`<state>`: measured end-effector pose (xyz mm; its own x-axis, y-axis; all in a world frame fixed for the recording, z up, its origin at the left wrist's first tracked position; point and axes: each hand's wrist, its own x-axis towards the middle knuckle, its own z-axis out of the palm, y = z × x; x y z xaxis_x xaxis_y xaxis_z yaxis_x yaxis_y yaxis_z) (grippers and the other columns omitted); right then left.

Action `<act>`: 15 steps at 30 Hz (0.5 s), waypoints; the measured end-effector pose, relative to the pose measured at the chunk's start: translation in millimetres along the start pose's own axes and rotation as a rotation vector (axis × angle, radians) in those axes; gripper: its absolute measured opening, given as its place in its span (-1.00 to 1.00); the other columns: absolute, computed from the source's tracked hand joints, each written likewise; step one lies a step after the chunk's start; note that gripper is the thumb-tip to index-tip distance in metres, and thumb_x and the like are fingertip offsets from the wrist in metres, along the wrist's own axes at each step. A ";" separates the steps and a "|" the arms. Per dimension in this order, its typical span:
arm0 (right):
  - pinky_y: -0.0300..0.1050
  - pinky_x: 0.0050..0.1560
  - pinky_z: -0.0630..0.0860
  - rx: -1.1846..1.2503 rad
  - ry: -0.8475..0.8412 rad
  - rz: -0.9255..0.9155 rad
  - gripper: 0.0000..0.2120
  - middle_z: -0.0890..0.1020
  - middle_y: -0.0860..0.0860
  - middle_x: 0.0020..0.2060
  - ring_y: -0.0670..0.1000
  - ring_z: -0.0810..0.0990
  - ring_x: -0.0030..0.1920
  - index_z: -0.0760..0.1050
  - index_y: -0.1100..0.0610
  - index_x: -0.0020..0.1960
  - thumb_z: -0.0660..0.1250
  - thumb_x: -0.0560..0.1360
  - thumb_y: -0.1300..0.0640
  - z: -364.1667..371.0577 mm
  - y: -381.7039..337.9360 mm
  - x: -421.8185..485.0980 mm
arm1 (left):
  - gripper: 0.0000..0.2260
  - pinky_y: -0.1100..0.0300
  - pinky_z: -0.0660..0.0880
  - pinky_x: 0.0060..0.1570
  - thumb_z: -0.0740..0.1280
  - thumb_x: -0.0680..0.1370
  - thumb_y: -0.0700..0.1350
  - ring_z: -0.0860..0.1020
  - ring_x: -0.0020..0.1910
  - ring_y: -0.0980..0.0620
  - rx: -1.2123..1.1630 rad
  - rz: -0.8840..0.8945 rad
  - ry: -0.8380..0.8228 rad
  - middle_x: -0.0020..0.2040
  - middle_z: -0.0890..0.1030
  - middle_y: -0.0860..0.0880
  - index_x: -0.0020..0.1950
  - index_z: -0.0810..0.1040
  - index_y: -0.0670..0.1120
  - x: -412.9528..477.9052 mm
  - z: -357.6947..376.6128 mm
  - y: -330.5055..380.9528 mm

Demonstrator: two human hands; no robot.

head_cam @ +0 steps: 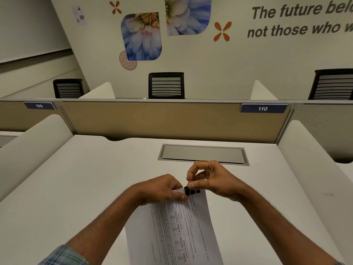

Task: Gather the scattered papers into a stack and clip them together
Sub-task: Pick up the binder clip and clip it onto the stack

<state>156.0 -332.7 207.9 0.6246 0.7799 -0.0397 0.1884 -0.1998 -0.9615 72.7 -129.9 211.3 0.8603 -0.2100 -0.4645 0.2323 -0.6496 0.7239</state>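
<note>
Over the counter [80, 178], my left grip [162, 190] pins the papers [172, 226] square while my right grip [208, 180] pinches the clip's [191, 191] wire handle to seat it.

Bare forearms, blue plaid sleeve [64, 255], seemingly rolled

A single wide-angle head camera is looking forward and down from the person's seat, taking in the white surface [80, 178] close below and both forearms reaching in from the bottom edge. It is facing the tan partition [152, 119] straight ahead, with the chairs [166, 85] and the wall [238, 58] beyond sitting well back in the upper half. The hands [164, 188] and papers [172, 230] are lying nearest the lens, low in the middle, and the lines are bending outward toward the edges.
</note>
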 end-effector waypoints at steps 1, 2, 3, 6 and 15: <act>0.14 0.11 0.67 0.007 0.005 0.009 -0.83 0.72 0.04 -0.09 0.23 0.72 0.03 0.63 0.24 -0.01 0.54 0.46 0.21 -0.4 0.5 0.0 | -0.83 0.22 0.54 -0.09 0.36 0.61 0.00 0.67 -0.08 0.00 -0.005 0.004 0.002 0.04 0.73 -0.17 -0.06 0.65 -0.07 0.8 0.1 -0.2; 0.16 0.13 0.67 0.007 0.015 0.014 -0.82 0.72 0.07 -0.07 0.23 0.72 0.03 0.62 0.25 0.01 0.54 0.46 0.20 -0.6 1.2 0.1 | -0.84 0.23 0.54 -0.09 0.37 0.60 0.00 0.68 -0.09 0.01 -0.012 0.009 0.005 0.01 0.73 -0.13 -0.07 0.65 -0.05 1.4 0.4 -0.2; 0.18 0.14 0.67 0.009 0.025 0.013 -0.81 0.72 0.10 -0.05 0.22 0.73 0.03 0.62 0.25 0.01 0.54 0.46 0.20 -0.9 2.1 0.1 | -0.85 0.24 0.54 -0.09 0.37 0.60 0.00 0.68 -0.09 0.02 -0.017 0.016 0.006 -0.01 0.72 -0.11 -0.09 0.64 -0.04 2.1 0.6 -0.3; 0.20 0.17 0.65 0.020 0.038 0.020 -0.81 0.72 0.15 -0.02 0.19 0.73 0.03 0.63 0.25 0.01 0.54 0.46 0.20 -0.9 3.7 -0.4 | -0.86 0.22 0.55 -0.08 0.37 0.60 0.00 0.68 -0.09 0.02 -0.028 0.030 0.013 -0.03 0.73 -0.07 -0.11 0.64 0.00 3.1 1.0 0.4; -0.02 0.22 0.60 0.131 0.118 0.103 -0.53 0.67 0.01 0.17 0.05 0.67 0.19 0.48 -0.12 0.35 0.51 0.48 -0.03 -1.1 13.3 -10.4 | -0.80 0.23 0.47 -0.12 0.38 0.59 0.07 0.64 -0.13 0.08 -0.159 0.068 0.079 -0.12 0.71 0.02 -0.12 0.67 -0.02 1.7 -5.9 2.6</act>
<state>152.9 -344.2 195.8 0.7213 0.6830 -0.1146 0.0240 -0.1900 -0.9815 77.5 -127.7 215.4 0.9081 -0.1874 -0.3743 0.2355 -0.5106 0.8269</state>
